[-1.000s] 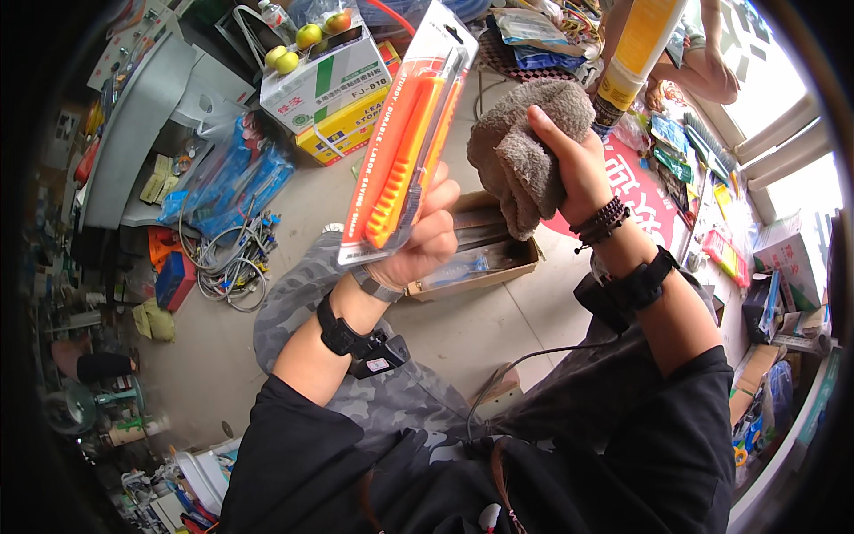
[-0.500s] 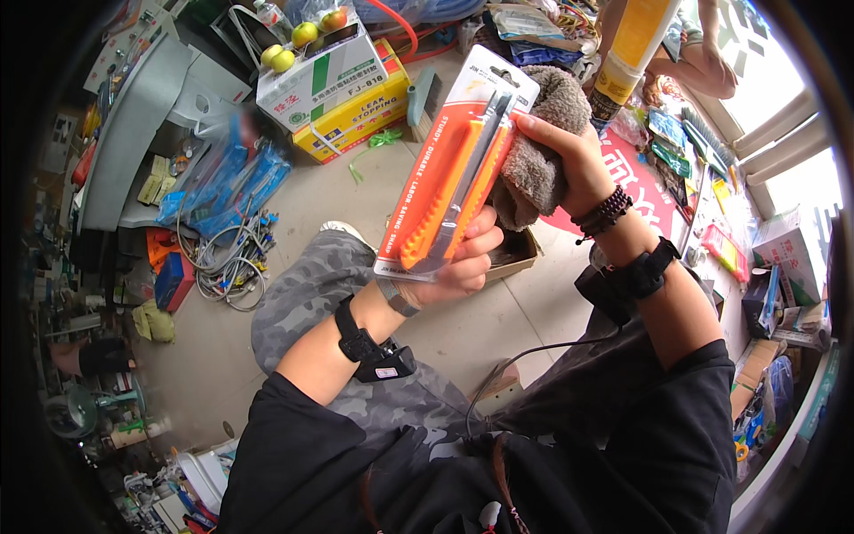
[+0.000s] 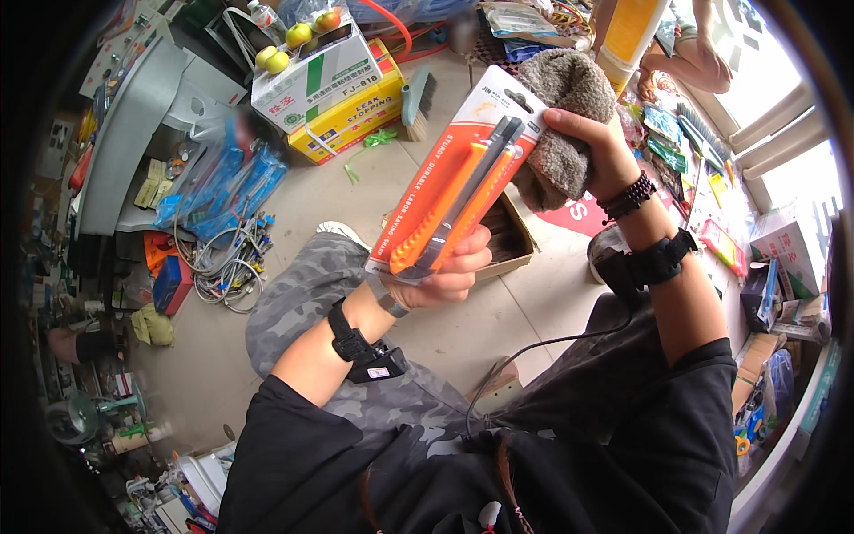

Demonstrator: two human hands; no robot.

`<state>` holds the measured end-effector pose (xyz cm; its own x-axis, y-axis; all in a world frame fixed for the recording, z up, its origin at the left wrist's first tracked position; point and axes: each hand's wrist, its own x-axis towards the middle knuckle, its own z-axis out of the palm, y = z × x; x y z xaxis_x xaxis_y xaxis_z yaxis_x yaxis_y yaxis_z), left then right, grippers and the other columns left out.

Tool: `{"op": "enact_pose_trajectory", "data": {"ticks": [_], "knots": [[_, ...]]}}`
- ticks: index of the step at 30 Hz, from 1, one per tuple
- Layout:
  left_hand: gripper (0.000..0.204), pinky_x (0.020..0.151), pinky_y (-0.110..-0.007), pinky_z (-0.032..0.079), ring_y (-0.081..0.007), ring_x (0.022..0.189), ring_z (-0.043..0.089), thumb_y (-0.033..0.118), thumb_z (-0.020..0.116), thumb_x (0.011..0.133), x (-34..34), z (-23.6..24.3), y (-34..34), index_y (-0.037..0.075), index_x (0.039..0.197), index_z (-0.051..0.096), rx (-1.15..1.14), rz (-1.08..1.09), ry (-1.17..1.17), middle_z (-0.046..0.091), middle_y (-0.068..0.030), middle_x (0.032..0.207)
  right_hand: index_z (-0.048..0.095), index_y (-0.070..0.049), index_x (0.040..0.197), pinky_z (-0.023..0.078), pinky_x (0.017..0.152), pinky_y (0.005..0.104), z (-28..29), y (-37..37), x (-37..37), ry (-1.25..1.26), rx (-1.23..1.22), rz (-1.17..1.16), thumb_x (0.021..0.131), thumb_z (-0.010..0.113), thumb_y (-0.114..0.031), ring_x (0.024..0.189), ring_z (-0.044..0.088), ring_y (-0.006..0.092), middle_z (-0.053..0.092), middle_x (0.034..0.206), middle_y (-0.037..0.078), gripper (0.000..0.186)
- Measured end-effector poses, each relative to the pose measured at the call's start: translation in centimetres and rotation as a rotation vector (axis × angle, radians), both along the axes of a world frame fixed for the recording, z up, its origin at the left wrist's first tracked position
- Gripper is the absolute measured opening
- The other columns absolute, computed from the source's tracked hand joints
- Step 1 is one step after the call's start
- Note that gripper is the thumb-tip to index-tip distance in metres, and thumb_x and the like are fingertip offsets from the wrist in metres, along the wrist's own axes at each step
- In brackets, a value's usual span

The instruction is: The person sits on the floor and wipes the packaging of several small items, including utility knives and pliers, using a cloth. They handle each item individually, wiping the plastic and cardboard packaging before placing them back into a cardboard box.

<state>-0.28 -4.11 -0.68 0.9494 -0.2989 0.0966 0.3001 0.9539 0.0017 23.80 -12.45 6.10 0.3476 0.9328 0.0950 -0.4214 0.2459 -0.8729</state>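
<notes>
A utility knife in an orange-and-white blister pack [image 3: 449, 191] is held up tilted in front of me, its hanging-hole end pointing away and to the right. My left hand [image 3: 451, 274] is closed around the lower end of the pack. A grey-brown fluffy cloth [image 3: 562, 98] is bunched in my right hand [image 3: 605, 151], beside the pack's upper right edge. The right thumb reaches the pack's edge, while the cloth hides the other right fingers. Below the pack, an open cardboard box [image 3: 507, 264] stands on the floor, partly covered; its contents are unclear.
Stacked boxes [image 3: 345, 111] with apples [image 3: 298, 36] on top stand at the far left beside a brush [image 3: 418, 102]. Coiled cables [image 3: 227, 276] lie at left. A yellow cylinder [image 3: 630, 36] and another person's leg [image 3: 685, 71] are at the far right. Assorted packages line the right side.
The right hand and cloth have shifted to the right, from over the pack to its upper right edge. The pack's top has tipped slightly right and nearer.
</notes>
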Motion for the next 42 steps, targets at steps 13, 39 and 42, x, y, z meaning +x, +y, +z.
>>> {"op": "enact_pose_trajectory", "data": {"ticks": [13, 39, 42], "knots": [[0.087, 0.064, -0.032, 0.050, -0.0229, 0.075, 0.065, 0.079, 0.027, 0.086, -2.1, -1.0, 3.4, 0.003, 0.115, 0.057, 0.928, 0.442, 0.400, 0.067, -0.0104, 0.090, 0.061, -0.001, 0.101, 0.058, 0.073, 0.0334, 0.0, -1.2, 1.2, 0.527, -0.152, -0.125, 0.085, 0.064, -0.016, 0.076, 0.067, 0.0220, 0.067, 0.090, 0.011, 0.022], [0.022, 0.046, -0.023, 0.031, -0.0099, 0.051, 0.038, 0.016, 0.049, 0.096, 14.0, 30.3, 12.0, 0.006, 0.076, 0.045, 0.730, 0.650, -0.210, 0.039, -0.0002, 0.062, 0.059, -0.004, 0.106, 0.052, 0.083, 0.0461, -2.1, -1.3, 0.5, 0.642, -0.204, 0.036, 0.086, 0.065, -0.022, 0.088, 0.066, 0.0299, 0.068, 0.098, 0.014, 0.028], [0.024, 0.046, -0.023, 0.032, -0.0101, 0.052, 0.041, 0.017, 0.050, 0.095, 19.2, 30.3, 11.7, 0.005, 0.075, 0.049, 0.691, 0.552, -0.137, 0.041, -0.0003, 0.061, 0.059, -0.004, 0.107, 0.053, 0.082, 0.0458, -1.7, -1.6, 0.1, 0.669, -0.283, -0.045, 0.085, 0.067, -0.020, 0.088, 0.066, 0.0296, 0.067, 0.098, 0.014, 0.028]]}}
